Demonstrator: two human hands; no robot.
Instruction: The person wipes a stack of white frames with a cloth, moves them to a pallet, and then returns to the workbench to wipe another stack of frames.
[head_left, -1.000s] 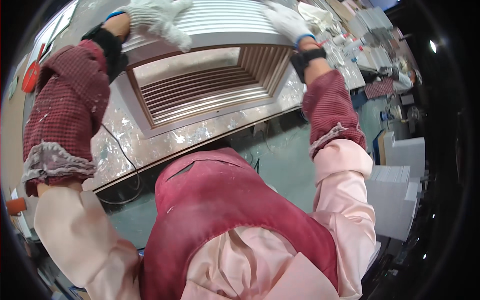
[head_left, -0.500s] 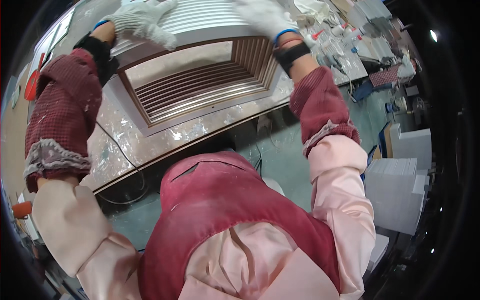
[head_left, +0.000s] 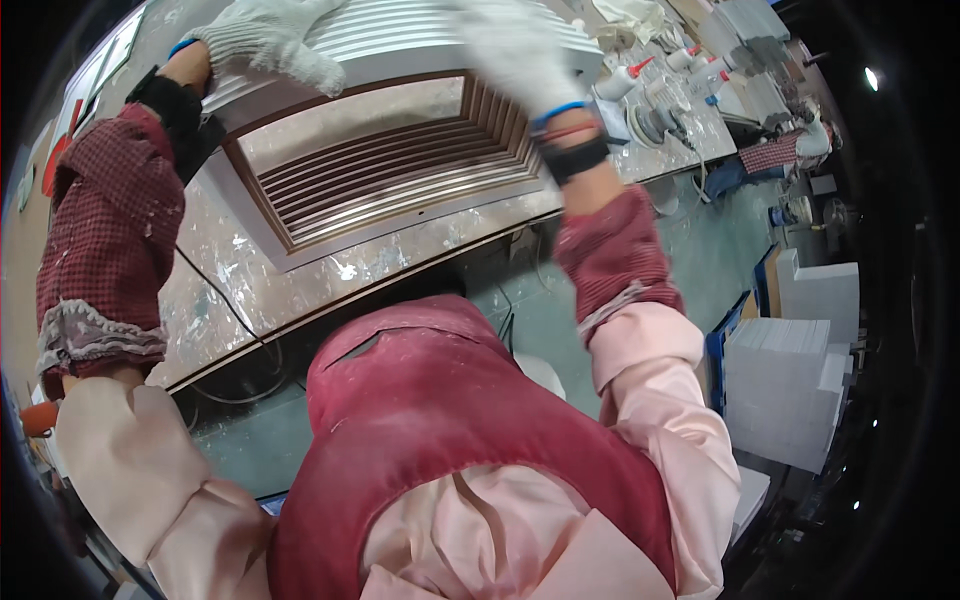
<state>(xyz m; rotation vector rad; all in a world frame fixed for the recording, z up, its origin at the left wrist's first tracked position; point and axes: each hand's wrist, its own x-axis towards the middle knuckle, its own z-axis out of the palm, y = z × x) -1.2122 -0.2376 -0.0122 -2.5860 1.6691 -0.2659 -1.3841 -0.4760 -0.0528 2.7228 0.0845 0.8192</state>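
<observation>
A white louvred frame [head_left: 372, 234] with brown inner edges and rows of slats stands on the workbench in front of me. My left hand [head_left: 272, 48], in a white knitted glove, rests on its upper left part with the fingers stretched out. Over the slatted upper right side is my right hand [head_left: 512, 55], gloved too and smeared by motion. Its fingers cannot be made out, nor can I tell whether it touches the slats.
The paint-spotted workbench [head_left: 215, 285] ends in a front edge near my apron. Glue bottles [head_left: 622, 82] with red tips and a round tool [head_left: 652, 124] lie at the right. Stacked white boards [head_left: 775, 385] stand on the floor; another person [head_left: 775, 160] is farther off.
My right hand has moved left across the slats, its forearm coming nearer. The left hand stays on the frame. The whole view has shifted slightly.
</observation>
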